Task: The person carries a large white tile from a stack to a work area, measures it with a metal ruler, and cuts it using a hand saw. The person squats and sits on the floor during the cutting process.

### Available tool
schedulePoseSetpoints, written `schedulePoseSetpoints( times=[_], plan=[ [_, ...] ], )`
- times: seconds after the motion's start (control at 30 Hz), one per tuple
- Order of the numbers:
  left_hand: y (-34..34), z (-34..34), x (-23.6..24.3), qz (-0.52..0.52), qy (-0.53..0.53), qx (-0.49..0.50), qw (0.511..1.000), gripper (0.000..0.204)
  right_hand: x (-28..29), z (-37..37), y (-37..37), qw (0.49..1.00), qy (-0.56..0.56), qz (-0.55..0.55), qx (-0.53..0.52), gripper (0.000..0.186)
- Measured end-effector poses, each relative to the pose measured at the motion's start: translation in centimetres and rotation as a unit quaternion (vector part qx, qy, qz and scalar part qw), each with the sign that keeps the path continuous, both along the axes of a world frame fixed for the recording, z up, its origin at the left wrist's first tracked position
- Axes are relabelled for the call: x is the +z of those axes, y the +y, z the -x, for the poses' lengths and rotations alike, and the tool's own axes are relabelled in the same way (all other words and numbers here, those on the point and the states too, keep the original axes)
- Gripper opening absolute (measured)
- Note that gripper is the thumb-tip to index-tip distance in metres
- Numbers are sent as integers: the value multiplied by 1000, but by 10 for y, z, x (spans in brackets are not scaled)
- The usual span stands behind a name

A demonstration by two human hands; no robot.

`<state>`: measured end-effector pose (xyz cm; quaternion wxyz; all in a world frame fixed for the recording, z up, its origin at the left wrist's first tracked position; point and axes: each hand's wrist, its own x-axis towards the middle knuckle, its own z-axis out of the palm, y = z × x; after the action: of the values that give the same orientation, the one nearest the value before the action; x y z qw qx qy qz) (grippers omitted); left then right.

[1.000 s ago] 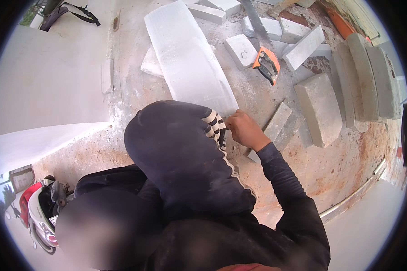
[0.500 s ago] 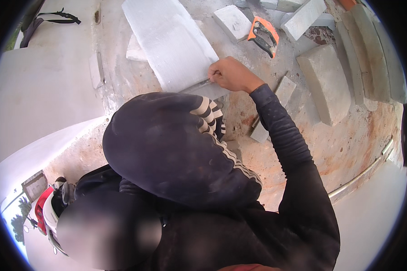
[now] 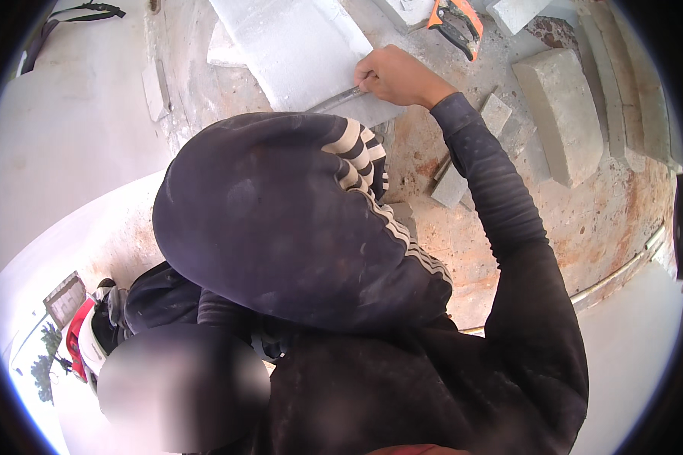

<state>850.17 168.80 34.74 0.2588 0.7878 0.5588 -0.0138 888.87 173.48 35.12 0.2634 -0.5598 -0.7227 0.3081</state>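
My right hand (image 3: 387,76) is at the near right corner of a long white slab (image 3: 296,45), fingers closed round a thin grey strip (image 3: 330,101) that lies along the slab's near edge. I cannot make out what kind of piece the strip is. My dark trousered knee (image 3: 258,212), with white stripes down the side, is bent just below the slab. My left sleeve (image 3: 224,311) shows under the leg, but its hand is hidden. An orange-and-black handsaw (image 3: 451,30) lies to the upper right of my right hand.
Pale blocks (image 3: 558,114) lie and stand at the right, beside narrower offcuts (image 3: 493,114). A pipe (image 3: 615,280) runs along the lower right edge. At the lower left is a red-and-white scooter (image 3: 80,334). A dark strap (image 3: 76,15) lies at the upper left.
The scene has moved upward in the view. My right hand has shifted slightly along the slab's near edge from the corner, and more of the grey strip shows beside it.
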Motion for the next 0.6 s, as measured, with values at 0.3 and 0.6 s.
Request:
schedulePoseSetpoints(
  times=[0.3,0.6],
  plan=[
    [-4,-4,1,7,-13,-5,1000,37,-1,3,-19,999,-33,25,-16,14],
    [-1,-6,4,9,-14,-6,1000,40,3,12,-92,993,-115,-11,-14,5]
  ],
)
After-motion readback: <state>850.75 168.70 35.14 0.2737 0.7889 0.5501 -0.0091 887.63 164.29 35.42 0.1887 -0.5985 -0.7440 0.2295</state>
